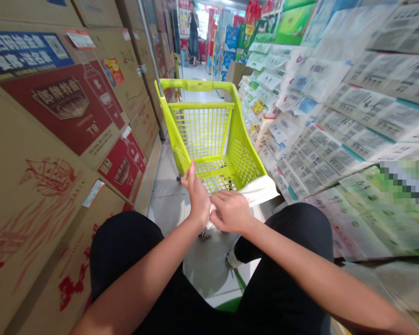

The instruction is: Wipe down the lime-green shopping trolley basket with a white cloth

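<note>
White sheet: a thin, pale, crumpled piece (261, 190), paper or film, too blurred to tell which; it starts under the curled fingers of the right hand (230, 209) and juts out past the knuckles, to that hand's right and slightly away from the wearer.
Long axis of the sheet: roughly crosswise, from the meeting point of the two hands to a loose end on the right; the right hand is the nearer one, lying over its inner end.
Right hand: fingers bent and drawn together, pinching the sheet, knuckles uppermost, pressed close against the base of the left hand.
Left hand: raised just to the left of the right hand (197, 193), fingers mostly straight and slightly parted, pointing forward; whether its palm holds part of the sheet cannot be told.
Lime-green shopping cart: directly beyond both hands (243, 125), its basket of plastic lattice; the sheet overlaps its near right corner in view, contact unclear.
Dark-trousered knees: one on either side of the hands (125, 251), nearer the wearer.
Cardboard cartons: stacked well to the left of the left hand (63, 172).
Wrapped packages: piled to the right of the right hand (363, 121), blurred.
Standing person: far beyond the hands, down the aisle (194, 35).
</note>
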Demonstrator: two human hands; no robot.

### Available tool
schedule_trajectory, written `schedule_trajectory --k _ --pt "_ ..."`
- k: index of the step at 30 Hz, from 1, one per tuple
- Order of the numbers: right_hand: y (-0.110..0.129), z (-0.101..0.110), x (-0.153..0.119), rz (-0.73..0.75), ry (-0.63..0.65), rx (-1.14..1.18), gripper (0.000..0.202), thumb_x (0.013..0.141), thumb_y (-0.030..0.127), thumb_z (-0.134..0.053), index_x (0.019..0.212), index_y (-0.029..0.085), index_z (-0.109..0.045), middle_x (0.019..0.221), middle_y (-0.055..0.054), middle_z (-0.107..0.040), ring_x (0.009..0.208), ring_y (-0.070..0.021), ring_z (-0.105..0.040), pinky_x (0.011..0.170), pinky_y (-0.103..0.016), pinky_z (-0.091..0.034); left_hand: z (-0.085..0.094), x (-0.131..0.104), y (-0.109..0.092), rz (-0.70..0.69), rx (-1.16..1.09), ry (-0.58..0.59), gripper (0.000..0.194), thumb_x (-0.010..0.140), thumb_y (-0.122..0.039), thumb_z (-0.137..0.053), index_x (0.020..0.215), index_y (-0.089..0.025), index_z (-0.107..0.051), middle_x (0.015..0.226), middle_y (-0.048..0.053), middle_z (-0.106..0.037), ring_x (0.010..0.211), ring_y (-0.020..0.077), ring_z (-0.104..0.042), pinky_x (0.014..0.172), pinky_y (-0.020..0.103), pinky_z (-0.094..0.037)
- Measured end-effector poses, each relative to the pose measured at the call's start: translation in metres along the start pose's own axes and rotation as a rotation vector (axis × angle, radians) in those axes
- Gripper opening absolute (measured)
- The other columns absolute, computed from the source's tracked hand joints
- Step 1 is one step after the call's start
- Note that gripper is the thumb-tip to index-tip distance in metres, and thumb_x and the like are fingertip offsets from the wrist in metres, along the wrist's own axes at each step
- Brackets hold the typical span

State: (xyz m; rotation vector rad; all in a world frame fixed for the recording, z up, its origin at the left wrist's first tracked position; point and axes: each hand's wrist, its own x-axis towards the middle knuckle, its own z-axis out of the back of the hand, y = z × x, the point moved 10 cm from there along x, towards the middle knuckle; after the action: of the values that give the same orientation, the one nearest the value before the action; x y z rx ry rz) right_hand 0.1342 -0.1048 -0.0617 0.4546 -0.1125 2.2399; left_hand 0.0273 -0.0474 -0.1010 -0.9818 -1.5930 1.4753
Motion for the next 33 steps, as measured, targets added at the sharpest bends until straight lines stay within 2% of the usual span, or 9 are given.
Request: schedule_trajectory --k 4,8,11,13,16,19,23,30,33 --pt "-0.014 0.007 0.0 -0.018 0.079 0.205 0.016 0.09 0.034 -0.06 0.098 0.021 -0.063 0.092 -0.005 -0.07 0.087 -0.0229 -0.064 0.072 -0.033 -0.038 -0.004 0.0 0.002 0.012 0.04 0.047 0.057 0.093 -0.018 -0.036 0.145 -0.03 -0.057 0.148 0.008 -0.044 0.146 0.0222 -0.045 0.123 0.039 -0.043" --pt "-0.04 0.014 -0.005 -0.069 0.236 0.402 0.019 0.09 0.032 -0.064 0.107 0.023 -0.063 0.095 -0.002 -0.072 0.08 -0.0183 -0.063 0.072 -0.029 -0.039 0.003 0.024 -0.003 -0.032 0.198 0.109 0.051 0.088 -0.017 -0.043 0.128 -0.032 -0.07 0.139 0.008 -0.049 0.143 0.0301 -0.044 0.125 0.057 -0.036" --pt "-0.057 0.015 -0.011 -0.11 0.318 0.359 0.021 0.082 0.023 -0.065 0.103 0.024 -0.063 0.08 0.002 -0.068 0.069 -0.0172 -0.059 0.067 -0.028 -0.035 0.02 0.047 -0.044 -0.374 0.552 0.083 0.051 0.083 -0.014 -0.052 0.125 -0.034 -0.072 0.156 0.007 -0.04 0.154 0.0382 -0.027 0.126 0.07 -0.021" --pt "-0.065 0.019 -0.015 -0.097 0.315 0.331 0.023 0.078 0.019 -0.064 0.101 0.023 -0.063 0.078 0.001 -0.066 0.07 -0.0185 -0.059 0.069 -0.03 -0.037 0.011 0.052 -0.067 -0.641 0.762 0.218 0.047 0.083 -0.015 -0.056 0.125 -0.031 -0.072 0.169 0.006 -0.03 0.16 0.0393 -0.016 0.127 0.069 -0.014" --pt "-0.07 0.038 -0.023 -0.004 0.233 0.355 0.021 0.081 0.021 -0.063 0.102 0.022 -0.064 0.093 -0.005 -0.068 0.087 -0.0234 -0.062 0.084 -0.036 -0.045 -0.006 0.052 -0.072 -0.838 0.899 0.462 0.042 0.087 -0.025 -0.065 0.129 -0.029 -0.068 0.174 0.007 -0.028 0.162 0.0405 -0.012 0.127 0.068 -0.009" --pt "-0.08 0.066 -0.035 -0.013 0.112 0.271 0.022 0.093 0.035 -0.063 0.111 0.022 -0.066 0.114 -0.013 -0.066 0.107 -0.0306 -0.06 0.097 -0.046 -0.047 -0.021 0.05 -0.068 -0.893 0.9 0.554 0.047 0.087 -0.035 -0.073 0.133 -0.027 -0.063 0.164 0.013 -0.045 0.159 0.0388 -0.026 0.129 0.064 -0.009" --pt "-0.103 0.077 -0.055 -0.27 0.105 0.015 0.039 0.095 0.055 -0.064 0.113 0.02 -0.062 0.108 -0.014 -0.063 0.096 -0.0325 -0.063 0.084 -0.047 -0.051 -0.036 0.049 -0.07 -0.916 0.834 0.503 0.04 0.088 -0.038 -0.076 0.125 -0.027 -0.067 0.141 0.013 -0.062 0.143 0.0358 -0.046 0.129 0.058 -0.015" --pt "-0.131 0.069 -0.093 -0.44 0.063 0.028 0.009 0.096 0.032 -0.058 0.095 0.023 -0.057 0.101 -0.011 -0.063 0.081 -0.0241 -0.067 0.071 -0.038 -0.053 -0.051 0.031 -0.072 -0.982 0.867 0.513 0.045 0.087 -0.046 -0.076 0.124 -0.024 -0.068 0.132 0.015 -0.064 0.136 0.0378 -0.049 0.126 0.057 -0.027" --pt "-0.138 0.085 -0.101 -0.438 0.043 0.059 0.016 0.1 0.036 -0.053 0.091 0.024 -0.059 0.097 -0.01 -0.067 0.078 -0.0237 -0.067 0.07 -0.037 -0.051 -0.041 0.029 -0.079 -1.012 0.871 0.534 0.048 0.089 -0.041 -0.073 0.134 -0.025 -0.064 0.145 0.013 -0.061 0.145 0.0362 -0.046 0.131 0.059 -0.016"
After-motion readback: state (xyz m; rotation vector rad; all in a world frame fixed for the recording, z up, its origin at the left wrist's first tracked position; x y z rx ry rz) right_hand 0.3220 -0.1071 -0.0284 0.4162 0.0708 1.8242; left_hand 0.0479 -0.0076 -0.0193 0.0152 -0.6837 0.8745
